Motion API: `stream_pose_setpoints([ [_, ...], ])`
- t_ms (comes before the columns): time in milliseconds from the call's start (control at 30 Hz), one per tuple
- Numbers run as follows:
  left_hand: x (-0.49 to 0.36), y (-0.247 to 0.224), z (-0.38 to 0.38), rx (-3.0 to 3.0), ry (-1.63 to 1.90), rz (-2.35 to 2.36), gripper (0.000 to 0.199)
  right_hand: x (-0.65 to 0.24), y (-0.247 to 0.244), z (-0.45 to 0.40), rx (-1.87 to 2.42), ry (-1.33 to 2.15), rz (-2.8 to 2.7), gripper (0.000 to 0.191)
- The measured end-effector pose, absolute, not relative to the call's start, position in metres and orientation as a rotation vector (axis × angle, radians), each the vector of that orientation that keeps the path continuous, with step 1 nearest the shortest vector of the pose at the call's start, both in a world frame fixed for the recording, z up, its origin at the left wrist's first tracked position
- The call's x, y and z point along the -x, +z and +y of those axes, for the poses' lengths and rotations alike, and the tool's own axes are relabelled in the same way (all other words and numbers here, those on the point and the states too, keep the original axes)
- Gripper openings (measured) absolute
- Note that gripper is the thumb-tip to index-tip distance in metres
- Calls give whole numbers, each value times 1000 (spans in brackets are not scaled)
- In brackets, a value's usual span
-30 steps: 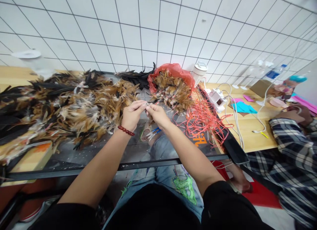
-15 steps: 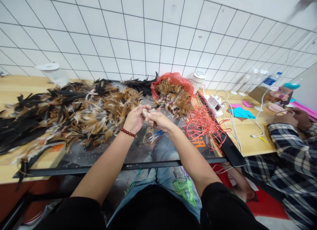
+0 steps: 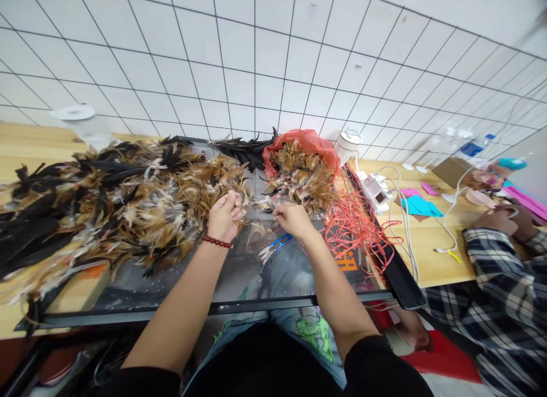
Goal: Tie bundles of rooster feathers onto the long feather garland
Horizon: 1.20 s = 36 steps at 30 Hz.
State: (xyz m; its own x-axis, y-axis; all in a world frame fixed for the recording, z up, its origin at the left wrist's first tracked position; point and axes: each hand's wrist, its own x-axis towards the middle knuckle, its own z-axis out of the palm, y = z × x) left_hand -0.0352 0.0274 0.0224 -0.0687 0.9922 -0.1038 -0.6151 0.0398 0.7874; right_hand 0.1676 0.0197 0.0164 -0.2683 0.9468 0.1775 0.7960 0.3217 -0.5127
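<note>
My left hand [image 3: 224, 216], with a dark red bead bracelet [image 3: 217, 242] at the wrist, is raised at the right edge of a large heap of brown, black and white feathers [image 3: 158, 209]. Its fingers are curled together; whatever they hold is too small to name. My right hand [image 3: 293, 217] is closed in a pinch, near pale feather bits in front of a red plastic bag [image 3: 305, 139] with brown feathers [image 3: 301, 172] in it. What that pinch holds is hidden. Blue-handled thread snips [image 3: 276, 248] lie on the dark transparent tabletop [image 3: 231, 271] between my forearms.
Tangled red strings [image 3: 354, 226] lie right of my right hand, beside a long black tray [image 3: 404, 277]. Beyond are a white charger [image 3: 376, 189], a white lidded cup [image 3: 348, 143] and cyan paper pieces [image 3: 421, 206]. At far right sits a person in a plaid sleeve [image 3: 493, 257].
My hands, which met around a small pale tuft, have come apart: the left moved left and the right moved right. The tuft no longer shows between them. The view has shifted slightly.
</note>
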Motion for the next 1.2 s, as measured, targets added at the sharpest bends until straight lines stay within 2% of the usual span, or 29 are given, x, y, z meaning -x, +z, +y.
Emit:
stream_pose_setpoints([
  [133,31,19,26,-607,1402,828,26,-174,25,13,1698,385,-2324,18],
  [267,25,19,22,-609,1321,819,29,-171,21,14,1634,455,-2403,14],
  [400,18,19,17,-650,1241,816,34,-163,25,12,1591,337,-2431,16],
  [667,10,15,15,-808,1280,1000,32,-151,67,15,1148,280,-2503,19],
  [933,15,16,12,-802,1155,992,43,-142,45,19,1038,428,-2093,18],
  [1100,20,17,12,-812,936,941,42,-150,35,17,980,401,-2034,14],
  [1200,24,19,12,-863,857,898,40,-156,29,16,996,517,-1977,19],
])
